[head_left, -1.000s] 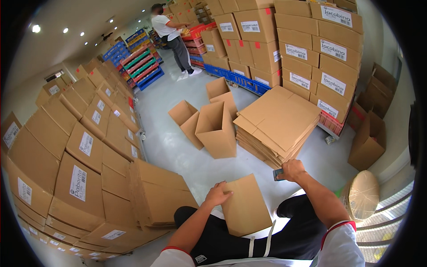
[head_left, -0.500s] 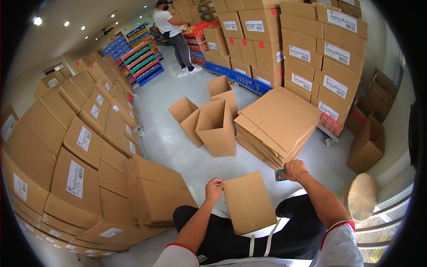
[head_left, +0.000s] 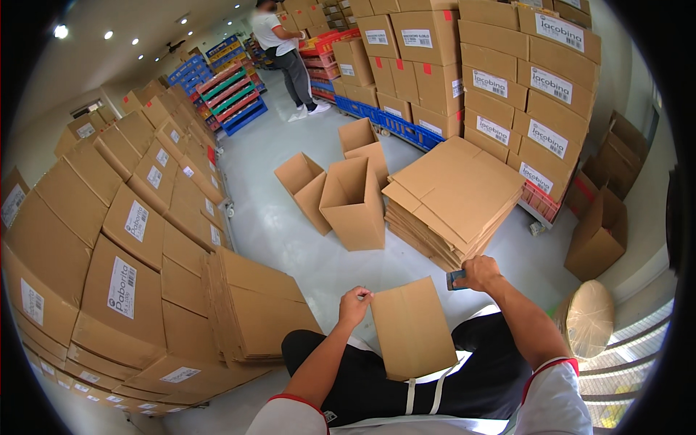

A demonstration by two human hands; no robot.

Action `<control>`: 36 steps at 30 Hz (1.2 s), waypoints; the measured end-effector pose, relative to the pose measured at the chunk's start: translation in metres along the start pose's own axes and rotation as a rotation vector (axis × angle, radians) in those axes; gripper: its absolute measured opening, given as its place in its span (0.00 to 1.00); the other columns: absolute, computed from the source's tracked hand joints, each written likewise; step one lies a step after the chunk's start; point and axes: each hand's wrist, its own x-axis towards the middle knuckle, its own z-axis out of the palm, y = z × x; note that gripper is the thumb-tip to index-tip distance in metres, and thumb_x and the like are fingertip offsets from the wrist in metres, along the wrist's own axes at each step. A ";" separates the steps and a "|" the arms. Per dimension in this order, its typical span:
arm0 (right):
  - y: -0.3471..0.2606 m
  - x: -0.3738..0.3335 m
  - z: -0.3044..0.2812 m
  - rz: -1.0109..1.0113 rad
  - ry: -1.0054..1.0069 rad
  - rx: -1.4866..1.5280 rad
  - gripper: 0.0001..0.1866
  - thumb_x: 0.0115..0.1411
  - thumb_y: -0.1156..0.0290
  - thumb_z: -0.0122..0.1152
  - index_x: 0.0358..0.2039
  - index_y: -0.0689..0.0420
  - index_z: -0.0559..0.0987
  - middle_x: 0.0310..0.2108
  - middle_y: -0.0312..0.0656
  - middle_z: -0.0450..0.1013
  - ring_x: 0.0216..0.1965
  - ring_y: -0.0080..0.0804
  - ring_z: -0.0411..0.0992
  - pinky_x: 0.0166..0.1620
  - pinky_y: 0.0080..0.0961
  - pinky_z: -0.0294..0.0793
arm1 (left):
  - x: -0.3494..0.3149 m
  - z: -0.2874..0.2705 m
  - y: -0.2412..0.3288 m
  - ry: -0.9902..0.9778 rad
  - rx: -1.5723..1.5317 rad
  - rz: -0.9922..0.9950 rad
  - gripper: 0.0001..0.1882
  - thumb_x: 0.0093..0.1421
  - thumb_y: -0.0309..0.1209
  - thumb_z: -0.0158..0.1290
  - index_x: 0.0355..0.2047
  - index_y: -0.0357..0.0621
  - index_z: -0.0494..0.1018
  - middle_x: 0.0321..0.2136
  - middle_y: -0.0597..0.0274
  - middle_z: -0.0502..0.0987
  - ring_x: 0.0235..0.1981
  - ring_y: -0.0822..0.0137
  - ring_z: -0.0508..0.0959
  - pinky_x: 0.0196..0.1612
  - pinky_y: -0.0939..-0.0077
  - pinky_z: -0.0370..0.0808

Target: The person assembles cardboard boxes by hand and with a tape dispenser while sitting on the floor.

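The person sits with a brown cardboard carton [head_left: 413, 330] standing between the legs [head_left: 489, 355], its plain top side turned up. The left hand [head_left: 353, 307] is at the upper left corner of this carton; its thumb and first finger are bent close together, but whether they pinch the edge or some small piece, one cannot tell. The right hand [head_left: 481, 274] is to the right of the carton and apart from it, with the fingers closed around a small dark object [head_left: 455, 280]. Just beyond this hand lies a stack of flattened cardboard [head_left: 453, 192], and to its left some open boxes [head_left: 354, 206] stand on the floor [head_left: 279, 254].
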 end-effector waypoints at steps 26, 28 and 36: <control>0.000 0.005 -0.001 0.043 0.106 0.113 0.29 0.60 0.48 0.64 0.54 0.53 0.77 0.42 0.54 0.80 0.48 0.52 0.78 0.54 0.46 0.72 | -0.002 0.004 0.016 0.078 0.142 0.018 0.19 0.63 0.42 0.58 0.49 0.42 0.76 0.42 0.55 0.78 0.36 0.57 0.81 0.45 0.61 0.76; 0.006 0.005 0.004 0.039 0.122 0.072 0.29 0.61 0.48 0.63 0.56 0.53 0.75 0.42 0.54 0.80 0.48 0.53 0.78 0.55 0.46 0.71 | -0.001 0.003 0.018 0.069 0.130 0.023 0.20 0.63 0.41 0.59 0.49 0.42 0.75 0.42 0.55 0.77 0.35 0.60 0.81 0.45 0.63 0.77; -0.017 -0.018 -0.013 -0.190 0.230 0.399 0.29 0.64 0.49 0.59 0.60 0.52 0.71 0.47 0.56 0.78 0.51 0.55 0.75 0.55 0.47 0.72 | -0.009 0.009 0.036 0.006 -0.264 0.040 0.21 0.67 0.43 0.56 0.50 0.38 0.76 0.43 0.55 0.78 0.38 0.62 0.81 0.46 0.66 0.78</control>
